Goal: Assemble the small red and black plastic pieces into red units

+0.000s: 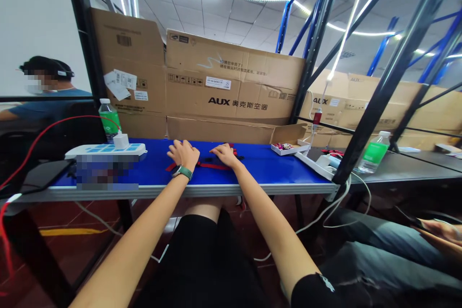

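A red strap with black parts [213, 166] lies across the blue tabletop in front of me. My left hand [184, 155], wearing a watch with a green band [185, 172], rests over the strap's left part, its bent fingers spread apart. Red ends of the strap show on both sides of that hand. To the right, my right hand [224, 155] has its fingers closed at the strap's black part, with more red webbing showing behind it. The fingertips are small in view, and part of the strap is hidden under both hands.
A white power strip [104, 150] with a plug and a bottle [110, 122] stand at the left. An open small box [290, 147] holds small items at the right. Cardboard [234, 86] walls the back; dark rack posts [319, 33] rise beside it. People sit on both sides.
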`<state>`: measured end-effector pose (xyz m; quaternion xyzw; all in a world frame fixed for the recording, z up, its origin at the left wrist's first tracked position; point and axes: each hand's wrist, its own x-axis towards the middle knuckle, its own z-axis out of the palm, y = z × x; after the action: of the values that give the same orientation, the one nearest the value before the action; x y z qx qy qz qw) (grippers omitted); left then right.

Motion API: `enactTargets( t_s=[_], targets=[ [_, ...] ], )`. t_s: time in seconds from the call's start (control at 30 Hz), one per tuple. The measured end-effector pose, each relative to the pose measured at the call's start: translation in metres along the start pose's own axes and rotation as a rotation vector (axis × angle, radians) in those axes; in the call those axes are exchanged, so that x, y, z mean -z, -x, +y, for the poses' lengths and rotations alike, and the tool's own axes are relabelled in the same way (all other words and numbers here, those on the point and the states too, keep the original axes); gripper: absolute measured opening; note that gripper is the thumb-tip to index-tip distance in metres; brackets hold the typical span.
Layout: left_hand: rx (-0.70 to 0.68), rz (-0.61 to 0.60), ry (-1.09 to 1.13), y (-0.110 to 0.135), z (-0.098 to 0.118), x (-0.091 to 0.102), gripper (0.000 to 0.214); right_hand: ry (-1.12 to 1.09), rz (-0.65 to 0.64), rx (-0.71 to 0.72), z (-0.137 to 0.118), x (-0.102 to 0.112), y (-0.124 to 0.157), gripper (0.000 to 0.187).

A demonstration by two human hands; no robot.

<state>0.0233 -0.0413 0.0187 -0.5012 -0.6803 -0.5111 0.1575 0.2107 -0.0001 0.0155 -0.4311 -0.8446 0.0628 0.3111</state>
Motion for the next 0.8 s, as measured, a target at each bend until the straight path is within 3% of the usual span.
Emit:
enactTargets(
  t_s=[0.1, 0.23, 0.3, 0.4, 0.47, 0.6, 0.8],
  targets=[
    [-0.240, -0.083, 0.070, 0.002, 0.005, 0.006, 0.014, 0.217, -0.067, 0.071, -0.002, -0.002, 0.001, 0.042],
    [-0.836, -0.485, 0.272, 0.004, 0.011, 0.002, 0.020, 0.338, -0.158, 0.132, -0.001, -0.003, 0.000, 0.027],
    [-1.008, -0.641, 0.327, 0.006, 0.012, -0.002, 0.022, 0.346, -0.131, 0.114, 0.002, -0.003, -0.001, 0.018],
    [-1.062, -0.691, 0.359, 0.010, 0.011, -0.008, 0.024, 0.136, -0.032, 0.077, 0.010, 0.000, -0.003, 0.024],
    [-1.082, -0.709, 0.360, 0.011, 0.011, -0.010, 0.023, -0.095, 0.111, 0.001, 0.017, 0.002, -0.005, 0.029],
    [-1.093, -0.771, 0.353, 0.011, 0.010, -0.012, 0.025, -0.464, 0.371, -0.106, 0.026, 0.006, -0.011, 0.020],
    [-0.989, -0.817, 0.410, 0.013, 0.008, -0.019, 0.012, -0.779, 0.449, -0.048, 0.020, 0.008, -0.014, 0.028]
  ],
)
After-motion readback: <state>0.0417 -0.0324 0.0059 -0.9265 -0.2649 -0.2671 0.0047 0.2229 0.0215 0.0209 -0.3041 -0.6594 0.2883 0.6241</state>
